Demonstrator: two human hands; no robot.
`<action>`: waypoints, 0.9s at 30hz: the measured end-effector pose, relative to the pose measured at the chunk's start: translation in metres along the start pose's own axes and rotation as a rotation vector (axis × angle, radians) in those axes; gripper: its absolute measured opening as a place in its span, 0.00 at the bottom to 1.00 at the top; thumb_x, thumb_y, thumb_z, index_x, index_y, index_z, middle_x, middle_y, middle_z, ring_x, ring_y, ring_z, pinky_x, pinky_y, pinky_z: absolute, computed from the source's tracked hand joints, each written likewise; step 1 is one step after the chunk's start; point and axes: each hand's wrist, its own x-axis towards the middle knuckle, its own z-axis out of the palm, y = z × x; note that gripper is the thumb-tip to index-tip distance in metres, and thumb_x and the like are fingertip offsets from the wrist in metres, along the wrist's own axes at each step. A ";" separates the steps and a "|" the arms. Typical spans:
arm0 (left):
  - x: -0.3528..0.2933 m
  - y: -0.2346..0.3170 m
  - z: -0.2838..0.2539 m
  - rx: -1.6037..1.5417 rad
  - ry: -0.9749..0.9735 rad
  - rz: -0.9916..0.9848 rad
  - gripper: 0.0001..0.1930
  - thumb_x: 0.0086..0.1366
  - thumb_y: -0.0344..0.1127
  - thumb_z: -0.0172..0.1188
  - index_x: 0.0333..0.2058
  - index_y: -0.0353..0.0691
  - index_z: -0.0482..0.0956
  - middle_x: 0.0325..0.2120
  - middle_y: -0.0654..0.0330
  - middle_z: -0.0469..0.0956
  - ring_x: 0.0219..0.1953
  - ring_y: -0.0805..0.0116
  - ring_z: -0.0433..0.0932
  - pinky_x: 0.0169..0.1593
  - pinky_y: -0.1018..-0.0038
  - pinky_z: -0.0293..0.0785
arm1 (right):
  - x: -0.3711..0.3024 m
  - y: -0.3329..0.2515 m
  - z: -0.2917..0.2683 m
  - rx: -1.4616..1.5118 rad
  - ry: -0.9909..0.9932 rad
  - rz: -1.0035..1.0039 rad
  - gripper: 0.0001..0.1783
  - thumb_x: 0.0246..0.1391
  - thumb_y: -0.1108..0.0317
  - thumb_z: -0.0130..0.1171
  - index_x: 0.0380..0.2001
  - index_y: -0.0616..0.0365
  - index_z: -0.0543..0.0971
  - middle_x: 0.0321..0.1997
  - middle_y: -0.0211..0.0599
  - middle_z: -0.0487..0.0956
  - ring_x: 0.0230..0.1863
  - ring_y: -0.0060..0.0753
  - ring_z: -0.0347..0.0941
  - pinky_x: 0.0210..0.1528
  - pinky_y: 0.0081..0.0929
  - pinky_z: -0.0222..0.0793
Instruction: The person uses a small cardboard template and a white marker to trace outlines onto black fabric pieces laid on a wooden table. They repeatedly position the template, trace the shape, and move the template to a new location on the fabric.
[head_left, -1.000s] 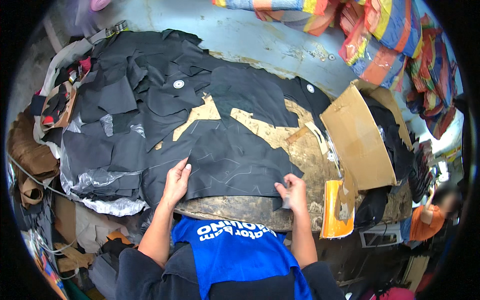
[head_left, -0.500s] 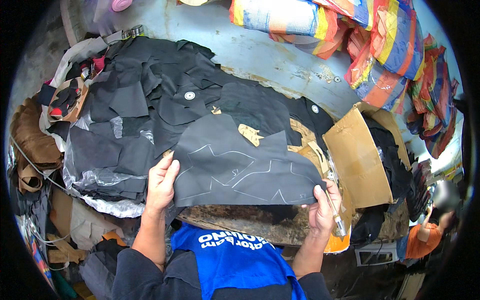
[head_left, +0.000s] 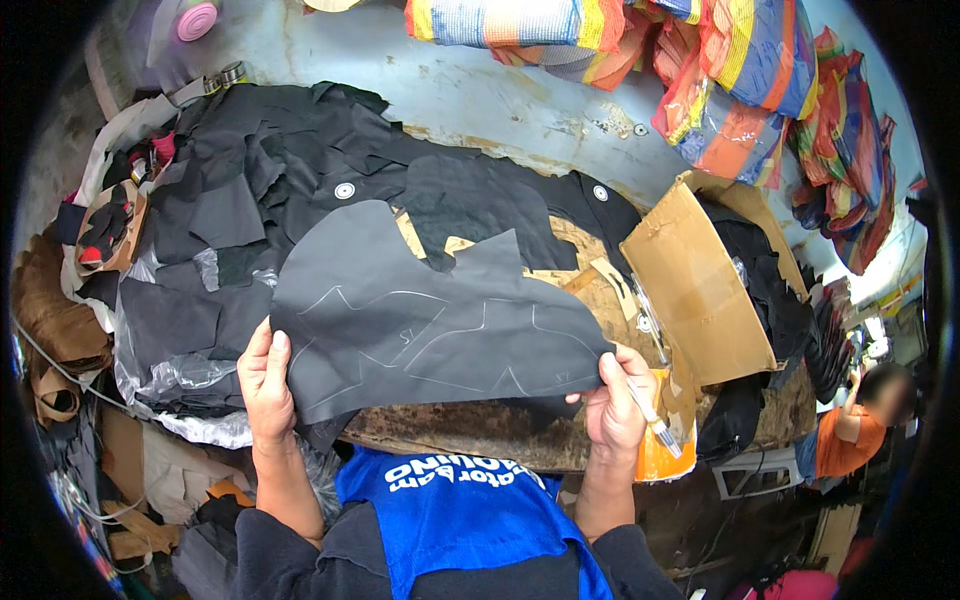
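Observation:
A piece of black sheet material (head_left: 400, 300), leather-like with curved edges, is stretched between my two hands above the worktable. White marking lines outline shapes across its surface. My left hand (head_left: 268, 385) pinches its left edge, thumb on top. At the right end, my right hand (head_left: 615, 405) grips the corner with thumb and fingers. A slim marking pen (head_left: 655, 415), pale with a metallic end, is also tucked in that hand and points down to the right. Brown paper pattern pieces (head_left: 410, 235) peek out behind the sheet.
Black cut pieces (head_left: 230, 210) are heaped over the table's left and back. At right stands an open cardboard box (head_left: 700, 280) with dark material inside. Colourful striped bags (head_left: 740, 130) lie along the far side. A person in orange (head_left: 850, 440) is off to the right.
The whole view has shifted, so the surroundings sit further left and higher. Both hands still hold the sheet, which has moved left with them and now looks slightly tilted.

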 end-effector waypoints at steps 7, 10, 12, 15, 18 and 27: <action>-0.002 -0.003 -0.006 -0.021 0.019 0.019 0.16 0.67 0.30 0.50 0.51 0.30 0.70 0.45 0.56 0.76 0.45 0.74 0.74 0.51 0.79 0.66 | -0.005 0.002 0.003 -0.020 -0.001 -0.003 0.12 0.59 0.74 0.50 0.42 0.72 0.73 0.33 0.47 0.79 0.25 0.32 0.78 0.23 0.27 0.78; -0.002 -0.004 -0.007 0.000 0.033 -0.005 0.16 0.67 0.30 0.50 0.51 0.30 0.71 0.45 0.57 0.77 0.44 0.75 0.74 0.50 0.80 0.67 | -0.006 0.003 0.004 -0.013 -0.022 -0.001 0.12 0.60 0.73 0.49 0.42 0.73 0.73 0.33 0.47 0.79 0.25 0.32 0.78 0.24 0.26 0.78; -0.002 -0.005 -0.007 0.003 0.029 -0.010 0.16 0.67 0.30 0.50 0.51 0.30 0.71 0.45 0.57 0.77 0.44 0.74 0.74 0.50 0.80 0.67 | -0.006 0.004 0.004 -0.004 -0.036 0.000 0.13 0.60 0.72 0.49 0.43 0.73 0.73 0.34 0.47 0.79 0.25 0.32 0.78 0.24 0.26 0.78; 0.000 -0.007 -0.005 -0.001 0.031 -0.005 0.15 0.67 0.30 0.50 0.51 0.30 0.71 0.44 0.57 0.77 0.44 0.74 0.74 0.49 0.80 0.68 | -0.006 0.004 0.004 0.000 -0.047 -0.008 0.13 0.61 0.72 0.49 0.43 0.72 0.73 0.34 0.47 0.79 0.26 0.31 0.78 0.25 0.26 0.78; 0.001 -0.009 -0.002 0.009 0.051 0.006 0.15 0.67 0.30 0.50 0.51 0.30 0.71 0.44 0.56 0.77 0.43 0.74 0.75 0.48 0.80 0.68 | -0.007 0.004 0.002 -0.015 -0.053 -0.028 0.13 0.61 0.72 0.49 0.43 0.72 0.73 0.35 0.47 0.79 0.27 0.31 0.78 0.25 0.27 0.78; 0.004 -0.005 0.004 0.062 -0.010 -0.030 0.17 0.66 0.29 0.50 0.52 0.28 0.70 0.45 0.56 0.76 0.44 0.74 0.74 0.50 0.80 0.67 | -0.004 0.008 -0.013 -0.007 0.040 -0.060 0.10 0.60 0.72 0.50 0.41 0.68 0.74 0.34 0.47 0.79 0.26 0.33 0.78 0.23 0.29 0.78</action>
